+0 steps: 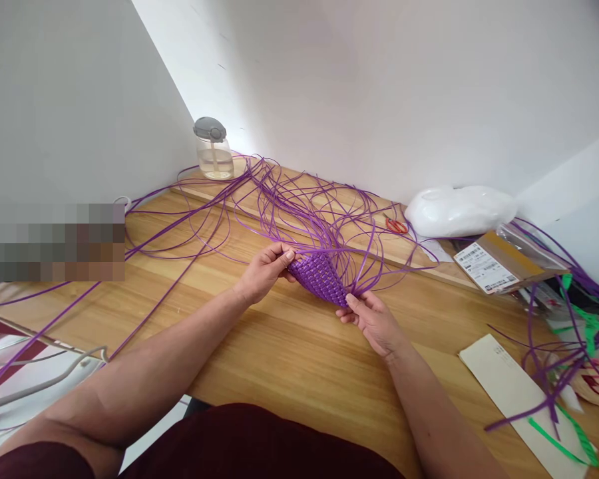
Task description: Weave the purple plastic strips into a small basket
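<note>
A purple woven piece [319, 278] with an open, knotted-looking mesh is held up above the wooden table, tilted down to the right. My left hand [268, 267] pinches its upper left corner between thumb and fingers. At its lower right corner, my right hand [372, 318] grips the edge, thumb on top and fingers underneath. Long loose purple strands [309, 223] run out from the piece's far side and spread in a tangle over the back of the table. The fingertips beneath the piece are partly hidden.
A jar with a grey lid [213, 150] stands at the back left. Orange-handled scissors [396, 225] and a glossy white form [459, 211] lie by the wall. On the right are a labelled package [499, 263], a pale card [522, 399] and green strips [592, 329].
</note>
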Demonstrator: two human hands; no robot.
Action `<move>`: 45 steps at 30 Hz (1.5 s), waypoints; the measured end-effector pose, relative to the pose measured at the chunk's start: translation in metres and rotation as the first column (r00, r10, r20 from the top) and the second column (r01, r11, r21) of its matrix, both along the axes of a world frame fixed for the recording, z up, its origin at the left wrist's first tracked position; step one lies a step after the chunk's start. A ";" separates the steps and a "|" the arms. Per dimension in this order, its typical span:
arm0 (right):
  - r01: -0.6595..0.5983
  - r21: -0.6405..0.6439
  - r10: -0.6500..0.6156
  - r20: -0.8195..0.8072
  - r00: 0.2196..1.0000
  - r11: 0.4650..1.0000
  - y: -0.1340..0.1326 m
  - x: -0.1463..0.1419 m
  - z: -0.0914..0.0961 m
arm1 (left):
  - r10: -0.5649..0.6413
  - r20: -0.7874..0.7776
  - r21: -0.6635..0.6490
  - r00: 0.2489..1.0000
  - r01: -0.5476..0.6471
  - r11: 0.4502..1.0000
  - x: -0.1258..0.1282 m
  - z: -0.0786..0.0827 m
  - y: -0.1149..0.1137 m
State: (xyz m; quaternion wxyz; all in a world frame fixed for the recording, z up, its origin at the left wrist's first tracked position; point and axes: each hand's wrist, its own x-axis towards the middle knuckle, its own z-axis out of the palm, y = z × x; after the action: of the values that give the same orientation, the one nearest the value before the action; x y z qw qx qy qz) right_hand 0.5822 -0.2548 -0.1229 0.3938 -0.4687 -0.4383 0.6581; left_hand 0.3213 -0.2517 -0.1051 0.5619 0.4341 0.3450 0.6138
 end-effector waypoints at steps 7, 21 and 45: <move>-0.006 -0.003 0.006 0.009 1.000 1.000 -0.001 -0.001 0.002 | 0.012 -0.009 -0.009 1.000 -0.012 1.000 0.000 0.004 -0.001; -0.002 0.008 0.002 0.025 1.000 1.000 -0.001 -0.001 0.002 | 0.006 -0.029 0.025 1.000 -0.005 1.000 0.001 0.004 -0.002; -0.026 0.023 0.024 0.058 0.998 0.999 0.000 0.001 -0.001 | -0.002 -0.055 0.027 0.998 0.004 1.000 0.000 0.006 -0.003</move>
State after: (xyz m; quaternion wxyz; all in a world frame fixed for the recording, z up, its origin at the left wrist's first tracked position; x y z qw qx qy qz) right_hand 0.5829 -0.2549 -0.1237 0.3783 -0.4773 -0.4632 0.6438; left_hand 0.3217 -0.2549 -0.0989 0.5472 0.4589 0.3514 0.6054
